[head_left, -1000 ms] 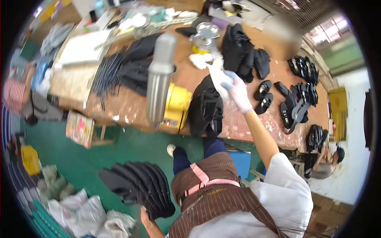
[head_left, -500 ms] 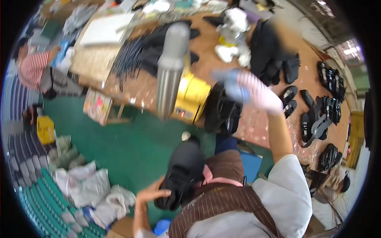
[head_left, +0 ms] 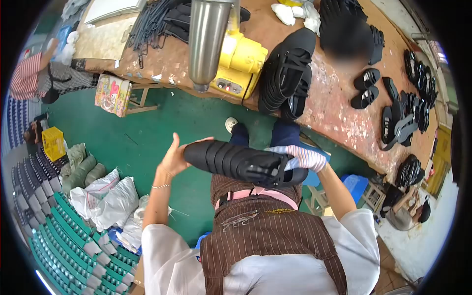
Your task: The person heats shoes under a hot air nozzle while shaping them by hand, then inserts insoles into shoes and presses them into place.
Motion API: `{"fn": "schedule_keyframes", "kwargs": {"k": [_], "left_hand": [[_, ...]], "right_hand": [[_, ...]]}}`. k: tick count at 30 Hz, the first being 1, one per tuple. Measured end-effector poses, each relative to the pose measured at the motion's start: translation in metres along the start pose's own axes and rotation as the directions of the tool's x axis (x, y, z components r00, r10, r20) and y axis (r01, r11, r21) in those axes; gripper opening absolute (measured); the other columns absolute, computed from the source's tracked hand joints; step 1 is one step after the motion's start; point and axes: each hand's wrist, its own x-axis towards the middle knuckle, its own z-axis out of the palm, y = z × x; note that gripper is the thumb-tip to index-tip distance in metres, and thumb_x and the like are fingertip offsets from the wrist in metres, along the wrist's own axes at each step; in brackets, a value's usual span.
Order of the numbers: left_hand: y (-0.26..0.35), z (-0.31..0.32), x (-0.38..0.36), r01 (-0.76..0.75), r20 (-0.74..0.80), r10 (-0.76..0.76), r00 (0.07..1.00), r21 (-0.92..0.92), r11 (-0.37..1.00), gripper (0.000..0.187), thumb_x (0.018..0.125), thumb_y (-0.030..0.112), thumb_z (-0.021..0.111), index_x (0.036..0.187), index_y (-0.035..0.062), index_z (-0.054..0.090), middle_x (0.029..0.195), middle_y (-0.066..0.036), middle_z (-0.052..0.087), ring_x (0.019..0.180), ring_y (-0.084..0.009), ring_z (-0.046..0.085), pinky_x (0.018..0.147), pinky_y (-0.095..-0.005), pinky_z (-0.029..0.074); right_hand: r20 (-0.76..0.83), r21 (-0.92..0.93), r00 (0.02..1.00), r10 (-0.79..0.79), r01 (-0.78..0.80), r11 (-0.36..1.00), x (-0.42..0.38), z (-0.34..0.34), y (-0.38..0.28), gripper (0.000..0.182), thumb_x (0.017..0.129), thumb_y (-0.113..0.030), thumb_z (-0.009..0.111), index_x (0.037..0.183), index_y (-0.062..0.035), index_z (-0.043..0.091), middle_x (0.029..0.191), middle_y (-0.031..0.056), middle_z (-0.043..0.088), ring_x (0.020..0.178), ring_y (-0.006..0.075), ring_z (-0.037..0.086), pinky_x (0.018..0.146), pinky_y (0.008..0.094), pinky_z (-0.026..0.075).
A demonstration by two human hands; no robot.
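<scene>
A stack of black sandals (head_left: 231, 160) lies sideways between my hands, just above my lap. My bare left hand (head_left: 179, 156) cups its left end, thumb raised and fingers partly hidden behind it. My right hand (head_left: 306, 158), in a striped glove, grips the straps at the right end. In front of me on the workbench (head_left: 339, 129), another pile of black sandals (head_left: 287, 71) stands beside a yellow machine (head_left: 242, 61). A metal cylinder (head_left: 206, 44) rises in front of that machine.
Pairs of sandals (head_left: 365, 88) and several more black shoes lie along the bench's right side. Thin dark strips (head_left: 150, 29) lie at the back left. White sacks (head_left: 115, 204) and a yellow crate (head_left: 53, 143) stand on the green floor. Another person (head_left: 37, 73) is at the far left.
My right hand has come down from the bench onto the sandals in my lap. The stack has turned from upright to sideways, and my left hand has moved up to its end.
</scene>
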Motion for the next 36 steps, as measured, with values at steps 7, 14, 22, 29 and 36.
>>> {"fn": "schedule_keyframes", "kwargs": {"k": [7, 14, 22, 29, 36], "left_hand": [[-0.094, -0.016, 0.037, -0.371, -0.301, 0.339, 0.891, -0.057, 0.927, 0.106, 0.084, 0.084, 0.018, 0.149, 0.0, 0.031, 0.154, -0.011, 0.034, 0.143, -0.0264, 0.028, 0.119, -0.0405, 0.016], [-0.08, -0.005, 0.05, -0.517, -0.399, 0.447, 0.801, -0.084, 0.852, 0.107, 0.084, 0.084, 0.017, 0.151, 0.0009, 0.027, 0.156, -0.01, 0.03, 0.143, -0.0262, 0.027, 0.119, -0.0394, 0.016], [-0.039, -0.021, 0.054, -0.529, -0.471, 0.557, 0.684, 0.206, 0.823, 0.101, 0.091, 0.077, 0.012, 0.151, -0.0029, 0.021, 0.158, -0.011, 0.026, 0.145, -0.0243, 0.024, 0.119, -0.0358, 0.016], [-0.023, -0.013, 0.061, -0.558, -0.451, 0.616, 0.646, 0.273, 0.784, 0.096, 0.094, 0.072, 0.012, 0.151, -0.0048, 0.021, 0.157, -0.012, 0.027, 0.145, -0.0241, 0.023, 0.119, -0.0348, 0.014], [-0.025, 0.008, 0.05, -0.562, -0.538, 0.638, 0.552, 0.325, 0.76, 0.096, 0.095, 0.071, 0.012, 0.149, -0.008, 0.02, 0.158, -0.016, 0.022, 0.147, -0.0254, 0.019, 0.12, -0.0352, 0.011]], "right_hand": [[-0.05, 0.371, 0.996, 0.079, -0.055, 0.927, 0.023, -0.014, 0.057, 0.068, 0.075, -0.014, 0.076, 0.135, 0.0042, 0.05, 0.125, 0.0107, 0.063, 0.114, 0.0181, 0.059, 0.102, 0.0306, 0.043], [-0.076, 0.473, 0.97, 0.23, -0.168, 0.865, 0.056, -0.024, 0.108, 0.043, 0.075, -0.015, 0.072, 0.113, 0.0052, 0.067, 0.105, 0.0118, 0.071, 0.095, 0.0196, 0.067, 0.091, 0.0291, 0.049], [-0.108, 0.736, 0.954, 0.279, -0.112, 0.668, 0.113, -0.015, 0.119, 0.03, 0.077, -0.004, 0.065, 0.105, 0.0058, 0.068, 0.098, 0.0148, 0.072, 0.083, 0.0186, 0.07, 0.078, 0.0284, 0.057], [-0.146, 0.74, 0.954, 0.261, -0.07, 0.669, 0.123, -0.021, 0.114, 0.03, 0.077, -0.003, 0.065, 0.106, 0.0058, 0.067, 0.097, 0.0153, 0.072, 0.083, 0.0187, 0.07, 0.08, 0.0292, 0.057], [-0.116, 0.711, 0.954, 0.275, -0.114, 0.693, 0.132, -0.03, 0.104, 0.031, 0.078, -0.003, 0.064, 0.107, 0.0058, 0.067, 0.096, 0.0157, 0.072, 0.083, 0.0188, 0.071, 0.081, 0.0299, 0.057]]}}
